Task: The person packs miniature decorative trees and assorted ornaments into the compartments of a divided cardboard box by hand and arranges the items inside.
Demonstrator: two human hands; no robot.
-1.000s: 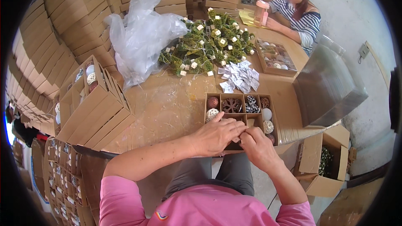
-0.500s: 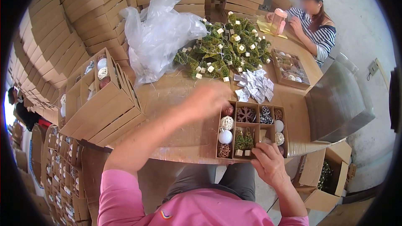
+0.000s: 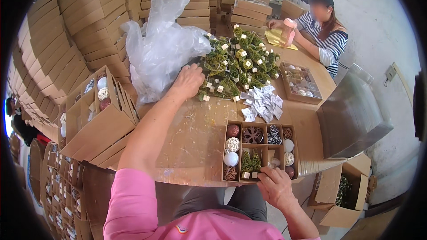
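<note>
My left hand [image 3: 190, 80] reaches across the table between a crumpled clear plastic bag [image 3: 155, 49] and a heap of small green moss trees [image 3: 242, 62] with pale wooden cube bases. Its fingers are spread at the heap's left side, with nothing visible in them. Near the table's front edge lies a divided cardboard box [image 3: 224, 151], and my right hand [image 3: 275, 186] grips its front wall, partly covering a compartment. Inside the box are two moss trees [image 3: 251, 162], a brown snowflake [image 3: 253, 134], pinecones [image 3: 274, 135], and columns of balls, including a white ball [image 3: 231, 158].
Folded white paper tags [image 3: 263, 103] lie between heap and box. Open boxes [image 3: 100, 120] are stacked at left, before tall carton stacks [image 3: 44, 58]. A filled box [image 3: 301, 82] and a wrapped grey stack [image 3: 356, 115] stand at right. A co-worker [image 3: 322, 31] sits beyond, near a pink bottle [image 3: 289, 32].
My left hand has moved left and away from me, from above the divided box to the moss trees. My right hand stays on the box's front wall. The whole view has shifted slightly.
</note>
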